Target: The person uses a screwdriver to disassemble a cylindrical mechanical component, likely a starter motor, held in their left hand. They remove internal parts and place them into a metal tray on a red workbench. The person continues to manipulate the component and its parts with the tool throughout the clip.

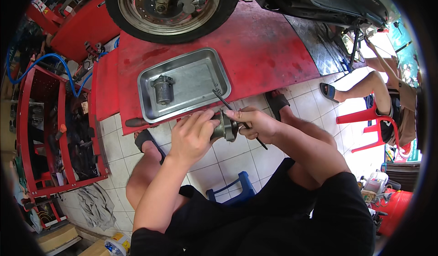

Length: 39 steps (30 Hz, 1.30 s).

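My left hand [192,134] is wrapped round a grey metal part [226,127] with a rounded body and a flange, held just off the platform's near edge. My right hand [261,125] grips a thin black rod-like tool [222,101], which slants from the tray's near right corner down past my fingers. The right thumb also presses on the metal part's flange. Beyond my hands, a shallow steel tray [142,89] lies on the red platform. In it stands a grey cylindrical motor [163,92], and small metal pieces [217,92] lie near its right corner.
The red platform [264,41] carries a motorbike, its front wheel [175,36] just behind the tray. A dark handle [135,122] sticks out at the near edge. Red shelving [66,133] stands left; a blue stool [245,187] is beneath me. Another person sits on a red chair [372,114] at right.
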Motion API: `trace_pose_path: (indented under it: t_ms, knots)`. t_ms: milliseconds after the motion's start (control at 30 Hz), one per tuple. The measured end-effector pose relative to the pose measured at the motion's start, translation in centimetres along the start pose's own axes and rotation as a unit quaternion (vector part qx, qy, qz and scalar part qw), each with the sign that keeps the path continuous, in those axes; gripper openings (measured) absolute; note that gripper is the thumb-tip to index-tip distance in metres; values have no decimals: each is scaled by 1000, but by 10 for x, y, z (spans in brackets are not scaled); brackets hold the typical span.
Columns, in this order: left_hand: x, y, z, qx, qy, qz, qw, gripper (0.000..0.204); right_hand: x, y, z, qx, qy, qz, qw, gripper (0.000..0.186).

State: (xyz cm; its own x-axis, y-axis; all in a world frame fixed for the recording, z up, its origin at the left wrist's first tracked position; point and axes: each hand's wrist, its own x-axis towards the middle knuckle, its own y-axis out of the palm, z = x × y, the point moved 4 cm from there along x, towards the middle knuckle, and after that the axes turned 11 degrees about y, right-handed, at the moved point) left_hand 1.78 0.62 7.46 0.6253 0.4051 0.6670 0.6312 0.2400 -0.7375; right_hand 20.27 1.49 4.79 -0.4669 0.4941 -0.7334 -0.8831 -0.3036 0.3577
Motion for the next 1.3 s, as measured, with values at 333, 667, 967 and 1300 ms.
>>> trace_pose_path:
  t_ms: [333,667,967,1300]
  knots:
    - [-2,9,10,-191,-241,14,952,66,6,2,1,-48,18,-27,998,67]
    - [-14,26,17,-432,-432,12,792,82,-45,0,49,-478,-417,-184,751,67]
    - [-3,25,4,-399,-379,46,834,76,-31,-3,38,-475,-392,-122,778,60]
    - [-4,18,5,-295,-310,49,903,76,-8,-15,23,-397,-260,-140,869,60]
